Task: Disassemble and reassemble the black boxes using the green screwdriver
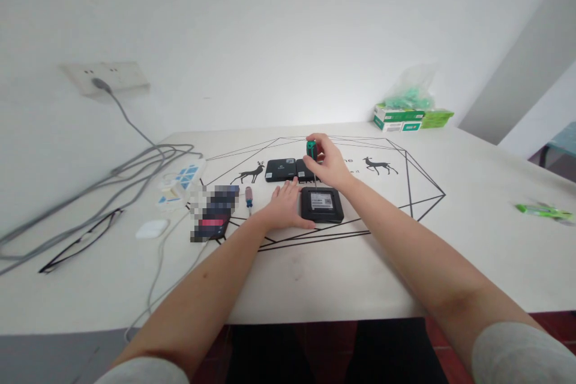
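Observation:
A small black box (322,205) with a white label lies on the table (450,240) in front of me. My left hand (285,207) rests flat beside its left edge, fingers stretched out and touching it. My right hand (324,162) is closed round the green handle of a screwdriver (312,159), held upright with its thin shaft pointing down onto the box's top. Two more black boxes (281,169) lie just behind.
A second screwdriver (248,197) with a red and blue handle lies left of my left hand, beside a phone (215,216). Further left are a power strip (180,183), grey cables, glasses (81,240) and a white case (152,228). Green boxes (398,117) stand at the back right.

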`<state>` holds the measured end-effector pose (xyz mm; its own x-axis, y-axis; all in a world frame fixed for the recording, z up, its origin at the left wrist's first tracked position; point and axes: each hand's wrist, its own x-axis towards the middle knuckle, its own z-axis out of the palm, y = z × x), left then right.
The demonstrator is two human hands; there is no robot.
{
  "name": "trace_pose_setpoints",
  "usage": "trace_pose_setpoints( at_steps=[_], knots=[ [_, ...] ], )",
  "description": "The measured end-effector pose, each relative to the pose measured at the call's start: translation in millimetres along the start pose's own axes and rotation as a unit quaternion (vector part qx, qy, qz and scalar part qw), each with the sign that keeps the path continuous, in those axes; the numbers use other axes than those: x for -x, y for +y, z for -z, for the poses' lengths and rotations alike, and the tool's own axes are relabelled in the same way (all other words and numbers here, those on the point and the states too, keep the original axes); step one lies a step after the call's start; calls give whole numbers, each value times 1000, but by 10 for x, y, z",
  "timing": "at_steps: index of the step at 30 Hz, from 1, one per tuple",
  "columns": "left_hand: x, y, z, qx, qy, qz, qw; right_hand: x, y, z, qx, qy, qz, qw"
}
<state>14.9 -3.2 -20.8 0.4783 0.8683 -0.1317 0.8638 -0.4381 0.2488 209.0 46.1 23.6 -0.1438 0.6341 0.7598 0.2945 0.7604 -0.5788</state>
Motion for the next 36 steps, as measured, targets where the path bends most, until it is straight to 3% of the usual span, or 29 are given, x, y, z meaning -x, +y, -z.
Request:
trace_pose_setpoints(
  at_steps=[6, 14, 20, 30, 36],
  knots=[
    [25, -42, 39, -3, -46, -21, 999, 57, -5, -7, -22, 15, -30, 999],
    [-27, -42, 9, 28, -4, -32, 999, 78, -43, -56, 10, 7, 2, 1000],
    [-5, -69, 22, -5, -42, -38, 998, 79, 6, -50, 30, 14, 7, 999],
    [-10, -59, 13, 3, -8, -56, 998, 165, 54, -132, 51, -18, 48, 997],
    [-12, -60, 26, 4, -15, -63, 998, 229, 36, -170, 44, -3, 38, 998]
  ],
)
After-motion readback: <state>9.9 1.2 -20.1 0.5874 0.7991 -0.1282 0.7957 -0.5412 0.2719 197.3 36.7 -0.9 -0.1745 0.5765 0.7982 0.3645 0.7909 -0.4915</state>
